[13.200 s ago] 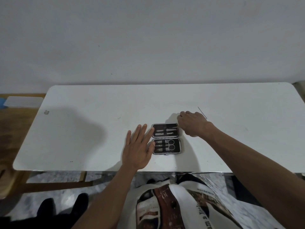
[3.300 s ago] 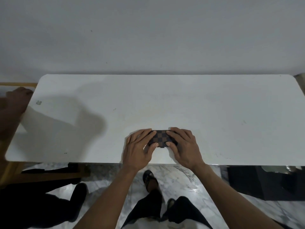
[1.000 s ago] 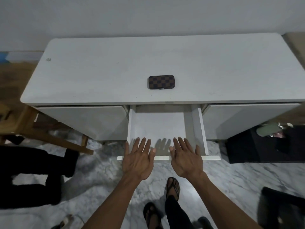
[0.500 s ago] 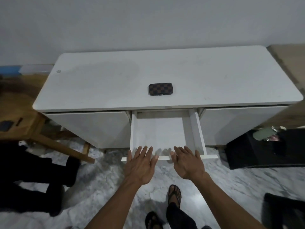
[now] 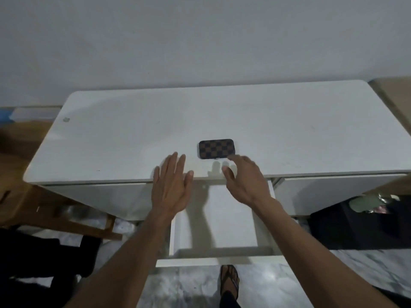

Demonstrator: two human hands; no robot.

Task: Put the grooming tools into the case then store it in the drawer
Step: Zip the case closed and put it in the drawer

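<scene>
The checkered case (image 5: 216,149) lies shut on the tabletop (image 5: 111,138) — right hand (image 5: 245,180) just beside it, left hand (image 5: 172,187) flat, both with fingers spread, empty — above the open drawer (image 5: 231,221).

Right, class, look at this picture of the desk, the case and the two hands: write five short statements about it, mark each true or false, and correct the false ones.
1. The checkered case is closed. True.
2. The case lies inside the drawer. False: it lies on the desk top.
3. The middle drawer is pulled open. True.
4. The left hand grips the case. False: it is open and flat, apart from the case.
5. The right hand has lifted the case. False: its fingers are spread just short of it, holding nothing.
</scene>
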